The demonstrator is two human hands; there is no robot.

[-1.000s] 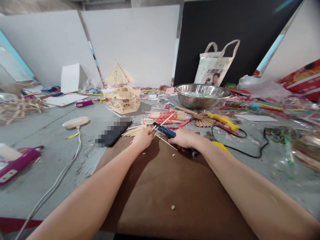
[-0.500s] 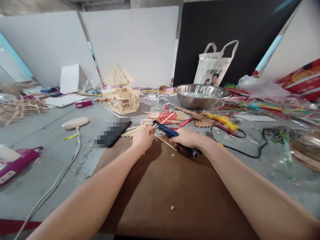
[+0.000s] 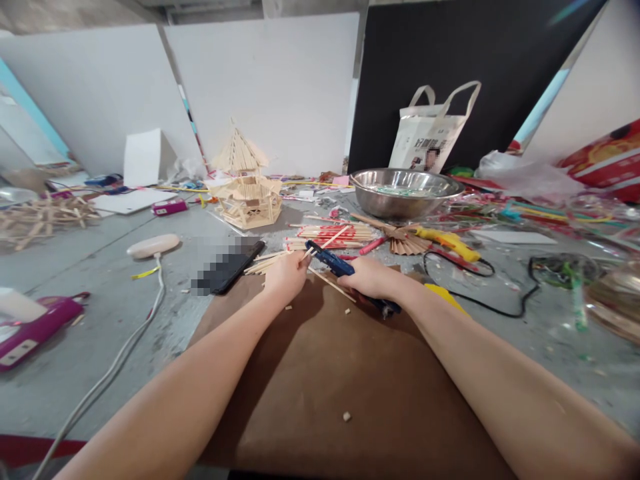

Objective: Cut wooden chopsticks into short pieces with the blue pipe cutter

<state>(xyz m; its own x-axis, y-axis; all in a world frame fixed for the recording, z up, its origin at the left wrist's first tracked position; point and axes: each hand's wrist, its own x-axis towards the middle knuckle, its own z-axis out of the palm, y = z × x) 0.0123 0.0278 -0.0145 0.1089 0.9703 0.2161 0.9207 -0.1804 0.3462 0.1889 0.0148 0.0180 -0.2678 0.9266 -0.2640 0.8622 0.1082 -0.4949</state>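
Note:
My left hand (image 3: 286, 275) is closed around thin wooden sticks (image 3: 328, 241), which point up and to the right. My right hand (image 3: 371, 277) grips a blue hand cutter (image 3: 332, 260) by its handles. The cutter's jaws meet the sticks just beyond my left fingertips; whether they have cut in is too small to tell. A loose stick (image 3: 332, 285) lies under the cutter on the brown board (image 3: 310, 373). Small cut-off bits (image 3: 347, 417) are scattered on the board. More loose sticks (image 3: 263, 265) lie just behind my left hand.
Red-wrapped stick bundles (image 3: 345, 233) lie beyond my hands. A stick-built pavilion model (image 3: 247, 200), a phone (image 3: 233, 267) and a metal bowl (image 3: 407, 193) stand or lie around. At right are a yellow glue gun (image 3: 450, 245) and its black cord; a white cable (image 3: 125, 360) runs left.
The cutter's handles look slightly closer together in my right hand. More of a yellow object shows beside my right forearm. My left hand keeps its hold on the sticks.

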